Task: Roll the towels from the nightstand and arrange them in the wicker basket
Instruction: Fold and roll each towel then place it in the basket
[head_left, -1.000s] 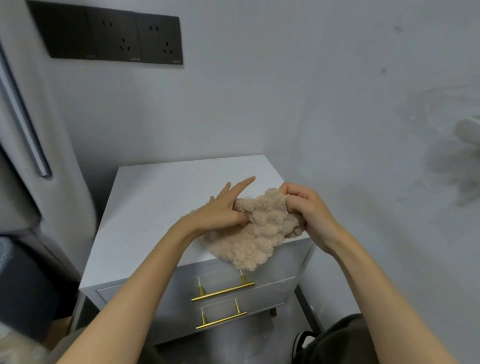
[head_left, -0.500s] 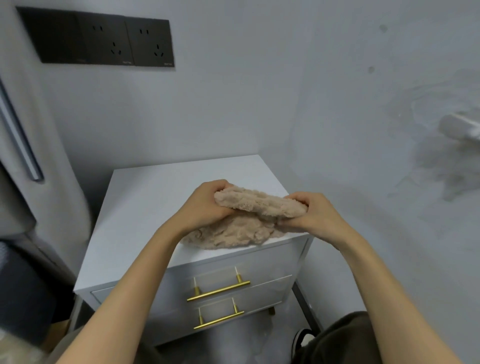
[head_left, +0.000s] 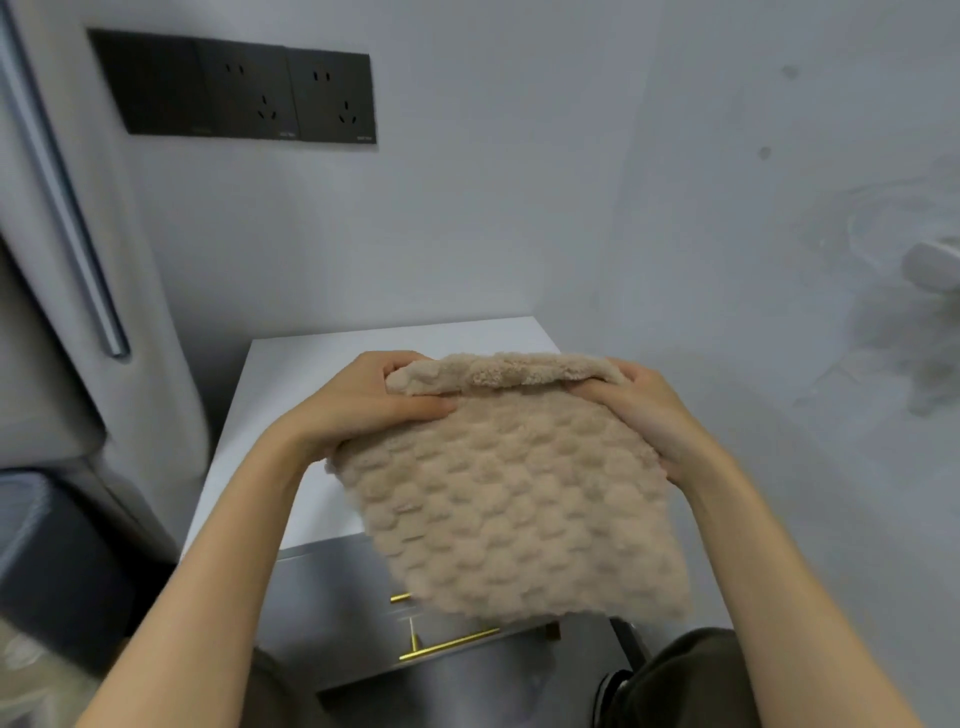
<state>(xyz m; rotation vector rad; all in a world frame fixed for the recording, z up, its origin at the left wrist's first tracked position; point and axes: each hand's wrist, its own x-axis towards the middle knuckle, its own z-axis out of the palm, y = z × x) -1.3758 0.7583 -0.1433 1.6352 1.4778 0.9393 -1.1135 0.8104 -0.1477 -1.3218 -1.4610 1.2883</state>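
While my left hand (head_left: 374, 410) and right hand (head_left: 654, 415) grip the beige towel (head_left: 519, 499) at nine and three o'clock, fingers curled round its folded top edge, it hangs over the nightstand (head_left: 291, 374).

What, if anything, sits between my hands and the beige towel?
Nothing visible. The left hand and right hand grip the towel directly at its top edge, above the nightstand. The wicker basket is not in view, so that path cannot be judged.

Towel (head_left: 511, 499): beige plush cloth, bubbled nap.
Nightstand (head_left: 291, 384): smooth white matt top, glossy grey front.
Drawer handles (head_left: 449, 646): brushed gold metal.
Sockets (head_left: 244, 91): matt black plastic.
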